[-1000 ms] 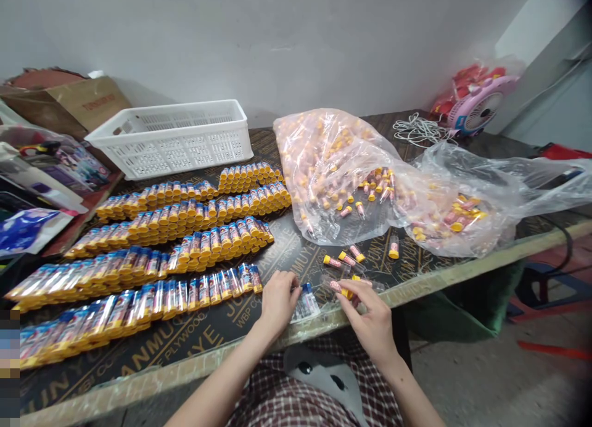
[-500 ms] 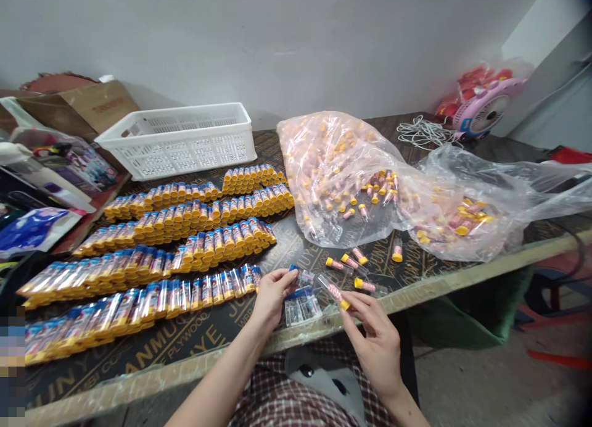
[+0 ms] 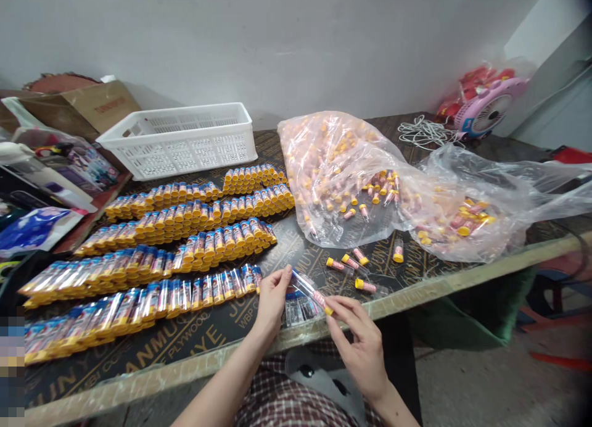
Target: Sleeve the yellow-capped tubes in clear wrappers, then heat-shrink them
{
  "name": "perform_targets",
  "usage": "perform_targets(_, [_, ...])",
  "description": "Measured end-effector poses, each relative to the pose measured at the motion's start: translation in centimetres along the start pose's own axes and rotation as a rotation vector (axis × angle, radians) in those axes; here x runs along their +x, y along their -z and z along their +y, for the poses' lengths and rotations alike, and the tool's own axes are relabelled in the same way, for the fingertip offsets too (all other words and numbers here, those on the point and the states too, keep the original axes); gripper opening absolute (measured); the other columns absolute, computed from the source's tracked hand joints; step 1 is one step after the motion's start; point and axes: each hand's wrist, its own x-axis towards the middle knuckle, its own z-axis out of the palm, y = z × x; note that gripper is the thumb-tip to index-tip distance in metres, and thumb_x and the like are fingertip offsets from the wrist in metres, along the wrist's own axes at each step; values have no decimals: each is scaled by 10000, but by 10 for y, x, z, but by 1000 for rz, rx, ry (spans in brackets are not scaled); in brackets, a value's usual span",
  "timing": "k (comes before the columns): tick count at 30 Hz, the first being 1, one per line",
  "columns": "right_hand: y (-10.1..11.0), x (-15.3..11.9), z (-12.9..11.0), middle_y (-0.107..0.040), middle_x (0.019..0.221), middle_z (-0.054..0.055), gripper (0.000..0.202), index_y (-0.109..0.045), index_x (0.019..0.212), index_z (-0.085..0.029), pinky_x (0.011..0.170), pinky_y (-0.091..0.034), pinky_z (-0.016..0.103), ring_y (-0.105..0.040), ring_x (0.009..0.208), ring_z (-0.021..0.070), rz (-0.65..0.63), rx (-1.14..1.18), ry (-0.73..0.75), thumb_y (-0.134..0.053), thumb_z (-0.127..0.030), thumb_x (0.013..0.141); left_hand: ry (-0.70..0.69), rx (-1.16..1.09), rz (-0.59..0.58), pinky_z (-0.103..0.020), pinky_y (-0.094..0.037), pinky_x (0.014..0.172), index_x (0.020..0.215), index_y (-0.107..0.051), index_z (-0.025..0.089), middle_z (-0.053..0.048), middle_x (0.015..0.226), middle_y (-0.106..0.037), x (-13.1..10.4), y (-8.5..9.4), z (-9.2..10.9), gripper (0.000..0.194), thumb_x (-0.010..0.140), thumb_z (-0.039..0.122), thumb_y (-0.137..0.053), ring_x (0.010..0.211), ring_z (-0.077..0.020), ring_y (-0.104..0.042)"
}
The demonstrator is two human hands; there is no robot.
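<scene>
- Since half a second ago, the slim clear plastic tube with a yellow cap and pink filling (image 3: 318, 298) has swung left and now meets the clear film sleeve with a blue end (image 3: 296, 276), where before a gap parted them.
- The right hand (image 3: 359, 340) pinches the tube's cap between thumb and fingertips, the other fingers loosely curled.
- The left hand (image 3: 272, 294) pinches the sleeve's blue end, fingers bent close together.
- The tube lies between the hands, its long axis slanting from the cap at lower right up and left towards the left hand; the right hand is nearer. Whether its clear end sits inside the sleeve, I cannot tell.
- Just below lie flat, clear, blue-ended film sleeves (image 3: 300, 311) near the edge of the black, gold-lettered desk (image 3: 287, 239).
- Right of these, loose yellow-capped tubes (image 3: 365, 286) stay put, before a milky, see-through plastic bag (image 3: 319, 161).
- Leftward run stacked rows of blue-and-yellow tubes (image 3: 222, 245), unchanged.
</scene>
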Motion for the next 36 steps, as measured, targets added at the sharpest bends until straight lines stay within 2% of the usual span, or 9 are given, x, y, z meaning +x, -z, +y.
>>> perform_targets(3, [-3, 1, 1, -581, 1052, 54, 354, -599, 1157, -272, 837, -503, 286, -588, 972, 163, -67, 46, -12, -459, -105, 878, 59, -63, -166, -230, -460, 675, 925, -656, 146, -22, 806, -616, -9, -5, 6, 388, 687, 451, -698, 736, -122, -570])
perform_targets(5, [-3, 1, 4, -574, 1033, 49, 388, -578, 1180, -286, 820, -510, 283, -592, 948, 157, -87, 54, 0, -440, -90, 874, 149, -121, -252, -265, -478, 709, 1098, -597, 179, -22, 814, -624, -15, -6, 11, 486, 678, 386, -727, 751, -133, -594])
perform_targets(7, [-1, 2, 6, -556, 1053, 52, 451, -533, 1228, -296, 848, -504, 314, -584, 968, 170, -84, 32, 15, -456, -76, 842, 215, -153, -298, -274, -485, 688, 1155, -555, 183, -16, 764, -624, -18, -6, 14, 556, 659, 338, -752, 687, -124, -596])
perform_targets(10, [3, 6, 8, -439, 1283, 85, 670, -380, 1349, -278, 968, -440, 424, -473, 1178, 249, -95, 34, 37, -517, -68, 728, 277, -111, -385, -237, -473, 630, 990, -630, 114, -48, 773, -631, -22, -5, 16, 445, 624, 318, -779, 629, -100, -575])
perform_targets(12, [6, 8, 8, -284, 1434, 97, 814, -273, 1401, -250, 1036, -362, 490, -322, 1311, 302, -171, 89, 65, -526, -67, 650, 317, -56, -448, -215, -460, 602, 855, -661, 80, -61, 757, -626, -26, -5, 15, 372, 608, 327, -788, 620, -94, -567])
perform_targets(14, [8, 10, 8, -212, 1483, 92, 878, -226, 1415, -238, 1065, -316, 512, -263, 1347, 314, -263, 156, 94, -506, -59, 603, 343, -25, -484, -212, -457, 584, 805, -668, 74, -53, 712, -612, -29, -7, 14, 366, 589, 340, -797, 601, -94, -564])
perform_targets(17, [8, 9, 11, -329, 1423, 92, 898, -227, 1409, -246, 1063, -334, 491, -367, 1298, 288, -316, 226, 107, -479, -40, 573, 356, -17, -498, -212, -459, 564, 802, -668, 75, -48, 693, -607, -34, -9, 13, 388, 567, 351, -807, 585, -98, -571])
perform_targets(20, [5, 7, 13, -419, 1343, 94, 897, -239, 1402, -249, 1037, -380, 460, -442, 1242, 272, -290, 254, 93, -480, -34, 565, 363, -1, -486, -201, -450, 537, 792, -663, 78, -49, 684, -616, -36, -11, 13, 396, 555, 358, -811, 570, -98, -572])
perform_targets(36, [-4, 2, 13, -442, 1354, 112, 875, -227, 1402, -218, 1024, -404, 467, -479, 1216, 262, -184, 345, 69, -461, -56, 575, 360, 8, -433, -199, -440, 507, 732, -647, 99, -39, 655, -622, -41, -13, 15, 355, 551, 360, -806, 544, -99, -567])
